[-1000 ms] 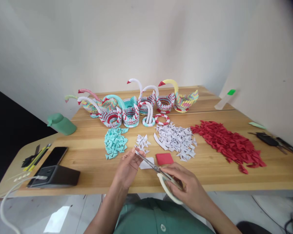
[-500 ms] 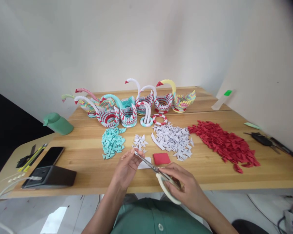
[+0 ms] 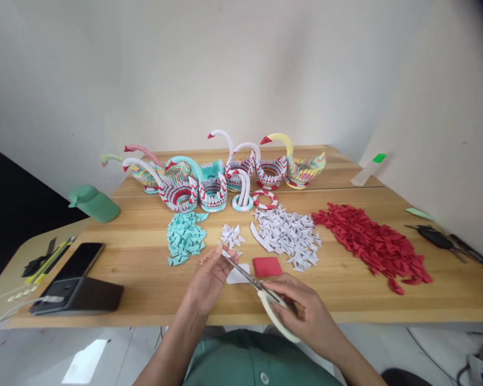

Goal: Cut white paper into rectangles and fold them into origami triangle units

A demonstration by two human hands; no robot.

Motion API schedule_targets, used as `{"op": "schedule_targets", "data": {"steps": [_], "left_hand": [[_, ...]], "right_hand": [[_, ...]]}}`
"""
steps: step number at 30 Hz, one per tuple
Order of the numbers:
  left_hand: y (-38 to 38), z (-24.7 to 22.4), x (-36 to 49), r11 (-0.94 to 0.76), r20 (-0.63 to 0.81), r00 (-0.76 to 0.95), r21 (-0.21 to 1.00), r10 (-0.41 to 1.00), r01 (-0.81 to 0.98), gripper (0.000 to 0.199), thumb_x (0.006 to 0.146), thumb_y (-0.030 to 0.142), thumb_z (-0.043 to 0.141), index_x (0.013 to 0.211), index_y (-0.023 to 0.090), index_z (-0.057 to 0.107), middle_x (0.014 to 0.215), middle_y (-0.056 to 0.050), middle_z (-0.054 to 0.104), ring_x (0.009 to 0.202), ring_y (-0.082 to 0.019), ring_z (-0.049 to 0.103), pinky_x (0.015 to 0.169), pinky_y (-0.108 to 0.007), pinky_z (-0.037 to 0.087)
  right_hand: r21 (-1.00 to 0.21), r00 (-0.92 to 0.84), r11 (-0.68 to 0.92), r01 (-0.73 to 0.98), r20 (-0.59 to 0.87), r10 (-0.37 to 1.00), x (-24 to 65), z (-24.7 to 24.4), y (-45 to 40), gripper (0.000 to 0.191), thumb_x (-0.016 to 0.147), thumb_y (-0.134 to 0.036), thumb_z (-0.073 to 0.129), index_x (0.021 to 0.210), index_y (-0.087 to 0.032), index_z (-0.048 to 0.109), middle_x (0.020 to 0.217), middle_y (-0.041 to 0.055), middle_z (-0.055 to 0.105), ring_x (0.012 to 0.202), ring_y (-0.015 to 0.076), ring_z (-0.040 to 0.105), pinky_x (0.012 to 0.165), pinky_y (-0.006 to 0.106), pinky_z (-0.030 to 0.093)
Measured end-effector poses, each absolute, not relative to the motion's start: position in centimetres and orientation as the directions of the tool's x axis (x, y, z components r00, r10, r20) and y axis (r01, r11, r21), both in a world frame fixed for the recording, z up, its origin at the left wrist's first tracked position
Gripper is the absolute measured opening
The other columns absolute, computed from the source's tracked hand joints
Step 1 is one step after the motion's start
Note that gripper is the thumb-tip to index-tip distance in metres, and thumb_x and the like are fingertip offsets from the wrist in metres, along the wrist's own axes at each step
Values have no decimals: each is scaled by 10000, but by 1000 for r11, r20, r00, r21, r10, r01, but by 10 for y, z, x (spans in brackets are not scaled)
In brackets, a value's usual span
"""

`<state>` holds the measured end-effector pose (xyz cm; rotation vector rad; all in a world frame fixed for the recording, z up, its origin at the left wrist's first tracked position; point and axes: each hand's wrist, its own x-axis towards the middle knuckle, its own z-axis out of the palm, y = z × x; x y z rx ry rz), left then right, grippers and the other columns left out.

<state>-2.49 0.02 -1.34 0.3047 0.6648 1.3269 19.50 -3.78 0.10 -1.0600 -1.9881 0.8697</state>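
Observation:
My left hand pinches a small white paper piece near the table's front edge. In my right hand are scissors with cream handles, their blades pointing left and the tips at the paper piece. Below the blades lies a white card, with a red paper square beside it. Just beyond my left hand is a small group of folded white pieces. A larger white pile is further right, and a turquoise pile is to the left.
Several paper swans stand at the back, near a red and white ring. Red pieces and keys lie right. On the left are a green bottle, a phone and a dark box.
The view has shifted slightly. Both hands hold nearly the same pose, and the scissor blades look closer together.

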Motion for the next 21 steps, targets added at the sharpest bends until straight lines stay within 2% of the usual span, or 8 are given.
{"op": "schedule_targets", "data": {"steps": [10, 21], "left_hand": [[-1, -7, -25, 224, -262, 70, 621, 962, -752, 202, 714, 303, 809, 777, 137, 713, 738, -30, 701, 754, -157, 669, 778, -287, 522], [-1, -8, -27, 237, -263, 86, 626, 961, -743, 197, 716, 300, 801, 766, 134, 707, 734, -38, 705, 753, -159, 666, 793, -281, 508]], "right_hand": [[-756, -413, 516, 403, 353, 840, 195, -4, -39, 367, 845, -119, 570, 1184, -237, 647, 1035, 86, 676, 928, 193, 667, 802, 290, 554], [-804, -406, 453, 384, 294, 865, 195, -7, -40, 313, 852, -140, 583, 1142, -231, 659, 1031, 86, 675, 926, 190, 670, 793, 281, 560]]}}
